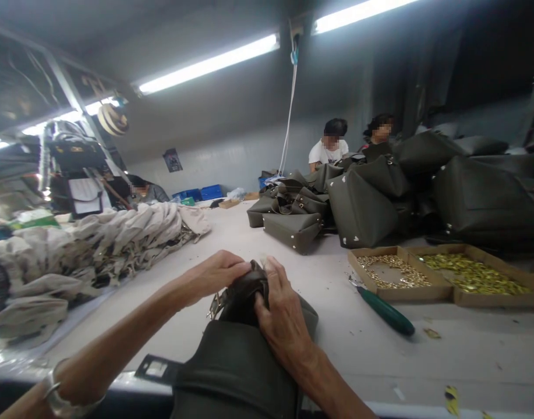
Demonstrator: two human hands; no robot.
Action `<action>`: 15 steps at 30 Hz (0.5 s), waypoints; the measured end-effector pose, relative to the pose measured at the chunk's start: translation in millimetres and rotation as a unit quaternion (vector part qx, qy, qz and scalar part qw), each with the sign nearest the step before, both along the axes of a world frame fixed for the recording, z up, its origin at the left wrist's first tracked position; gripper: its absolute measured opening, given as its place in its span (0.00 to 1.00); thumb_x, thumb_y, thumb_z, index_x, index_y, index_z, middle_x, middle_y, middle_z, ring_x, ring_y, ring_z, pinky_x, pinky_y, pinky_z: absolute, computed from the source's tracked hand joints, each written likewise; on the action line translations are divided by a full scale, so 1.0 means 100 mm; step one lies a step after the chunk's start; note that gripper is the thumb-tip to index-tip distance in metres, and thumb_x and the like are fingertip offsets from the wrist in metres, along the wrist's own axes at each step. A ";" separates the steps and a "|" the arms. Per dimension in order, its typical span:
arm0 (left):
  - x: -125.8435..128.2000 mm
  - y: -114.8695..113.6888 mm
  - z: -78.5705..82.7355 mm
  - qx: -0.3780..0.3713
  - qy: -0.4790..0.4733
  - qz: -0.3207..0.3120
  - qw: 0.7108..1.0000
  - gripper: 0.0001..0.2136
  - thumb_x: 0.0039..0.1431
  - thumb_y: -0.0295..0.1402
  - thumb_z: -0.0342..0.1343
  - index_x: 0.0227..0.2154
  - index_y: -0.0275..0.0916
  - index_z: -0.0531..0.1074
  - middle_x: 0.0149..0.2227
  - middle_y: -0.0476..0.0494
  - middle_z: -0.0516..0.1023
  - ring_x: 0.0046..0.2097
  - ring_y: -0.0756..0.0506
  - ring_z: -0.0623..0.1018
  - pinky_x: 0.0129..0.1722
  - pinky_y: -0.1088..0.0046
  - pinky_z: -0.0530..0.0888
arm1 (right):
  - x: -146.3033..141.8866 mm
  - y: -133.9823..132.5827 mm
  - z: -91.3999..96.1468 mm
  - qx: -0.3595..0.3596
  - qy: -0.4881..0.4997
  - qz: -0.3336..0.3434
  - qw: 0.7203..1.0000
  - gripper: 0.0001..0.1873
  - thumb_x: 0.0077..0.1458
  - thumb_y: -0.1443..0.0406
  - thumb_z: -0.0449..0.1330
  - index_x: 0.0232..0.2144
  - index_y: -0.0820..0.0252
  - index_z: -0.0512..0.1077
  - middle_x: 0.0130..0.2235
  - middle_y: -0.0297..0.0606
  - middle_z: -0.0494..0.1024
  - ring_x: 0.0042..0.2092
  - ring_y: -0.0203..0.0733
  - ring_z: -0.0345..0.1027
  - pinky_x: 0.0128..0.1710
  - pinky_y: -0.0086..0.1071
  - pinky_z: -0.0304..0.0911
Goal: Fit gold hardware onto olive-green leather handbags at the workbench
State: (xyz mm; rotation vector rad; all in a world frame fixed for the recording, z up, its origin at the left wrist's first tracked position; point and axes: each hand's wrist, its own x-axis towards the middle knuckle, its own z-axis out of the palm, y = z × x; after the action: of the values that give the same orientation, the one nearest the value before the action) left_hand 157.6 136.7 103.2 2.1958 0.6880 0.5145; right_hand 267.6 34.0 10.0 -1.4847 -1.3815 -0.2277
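i see left grip (223,271) and right grip (283,308) clamped on bag (232,364); slack fingers could let it slide off tabletop (380,366).

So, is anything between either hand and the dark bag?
Nothing visible blocks them: the left hand and right hand already touch the dark bag at its far end. A small pale bit shows there, too blurred to identify. The green-handled tool lies apart, to the right.
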 end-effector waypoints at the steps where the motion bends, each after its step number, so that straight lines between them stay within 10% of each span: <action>1: 0.05 -0.02 0.00 0.029 0.043 -0.004 0.999 0.21 0.53 0.48 0.54 0.18 0.35 0.70 0.18 0.48 0.68 0.21 0.51 0.65 0.22 0.76 0.60 | 0.00 0.00 -0.03 0.011 0.036 0.003 0.999 0.35 0.51 0.74 0.53 0.62 0.65 0.52 0.61 0.54 0.60 0.62 0.52 0.55 0.60 0.50 0.58; 6: 0.19 -0.05 -0.02 -0.014 0.205 -0.025 0.978 0.23 0.55 0.52 0.47 0.20 0.36 0.66 0.18 0.47 0.70 0.21 0.49 0.67 0.22 0.75 0.61 | 0.01 -0.05 -0.14 0.021 0.123 -0.008 0.992 0.39 0.50 0.67 0.60 0.62 0.65 0.51 0.58 0.53 0.64 0.60 0.53 0.59 0.59 0.50 0.60; 15: 0.15 -0.17 -0.11 -0.160 0.107 0.042 0.980 0.25 0.40 0.57 0.57 0.17 0.36 0.64 0.15 0.52 0.62 0.19 0.54 0.60 0.20 0.78 0.56 | 0.01 -0.10 -0.17 0.082 0.077 0.008 0.994 0.34 0.53 0.65 0.61 0.59 0.63 0.54 0.48 0.46 0.73 0.51 0.49 0.68 0.53 0.47 0.67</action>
State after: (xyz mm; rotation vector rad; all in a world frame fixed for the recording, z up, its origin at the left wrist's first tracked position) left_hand 173.1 119.2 91.9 1.9385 0.9140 0.1922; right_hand 268.7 24.4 -6.6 -1.3266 -1.2211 -0.2065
